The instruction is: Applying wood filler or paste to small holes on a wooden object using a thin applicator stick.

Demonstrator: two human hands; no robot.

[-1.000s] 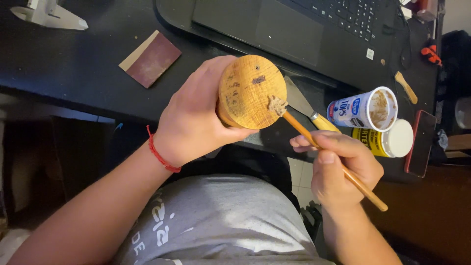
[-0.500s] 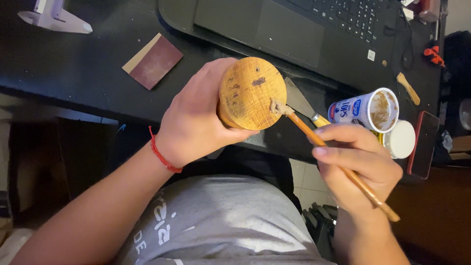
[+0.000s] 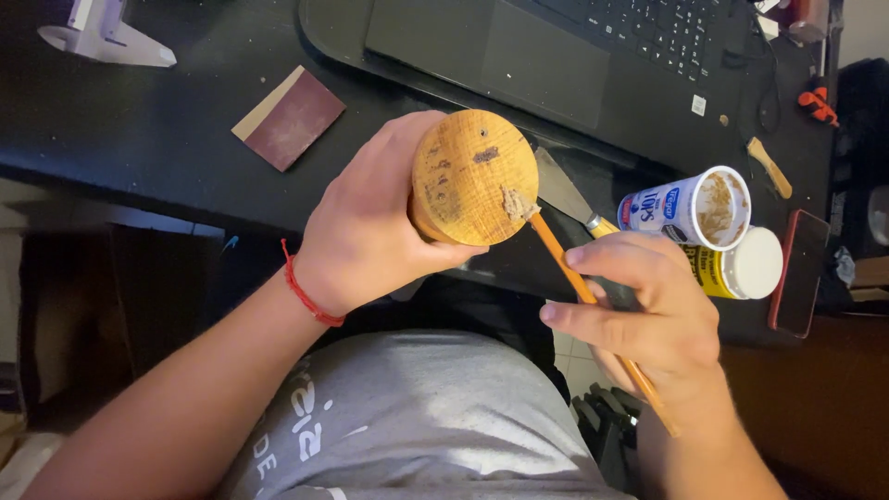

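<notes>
So the person is holding a round wooden block [image 3: 473, 176] up in front of the chest with the left hand [image 3: 370, 231], fingers wrapping around its side, flat end face turning up toward the camera. The right hand [image 3: 648, 315] is pinching a thin orange stick [image 3: 593, 301] like a pencil, closed around the middle of the shaft.

The part that matters: the stick's long axis is running diagonally, from the right hand at lower right up and left to the block. Its tip is carrying a dab of tan putty [image 3: 515, 203] and is touching the end face near its right edge, so the block is sitting up-left of the right hand's grip, and the working end is the far one.

Other stuff is lying on the black desk [image 3: 167, 130] behind: a putty knife [image 3: 565, 196] just beside the block, an open tub of filler [image 3: 690, 208] to the right, a sanding block [image 3: 289, 118] well off to the left, a laptop [image 3: 556, 46] at the back.
</notes>
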